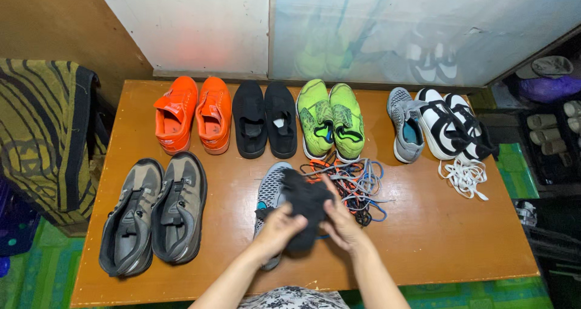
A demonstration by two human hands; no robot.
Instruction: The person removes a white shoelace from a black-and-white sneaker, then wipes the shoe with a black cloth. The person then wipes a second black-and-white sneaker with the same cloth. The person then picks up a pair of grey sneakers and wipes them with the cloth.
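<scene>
Over the desk point(423, 236), left hand point(277, 223) and right hand point(340, 224) meet palms inward, fingers clamped on a black cloth point(305, 203) above a grey sneaker point(270, 191).

my hands point(311, 224) and the black cloth point(305, 206) cover most of the grey shoe point(270, 191). i can't tell how the tangled laces point(354, 185) are knotted.

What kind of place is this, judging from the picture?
Probably a small room in a home: a low wooden table holds rows of shoes such as an orange pair, with loose laces, and a patterned cloth hangs beside it.
</scene>
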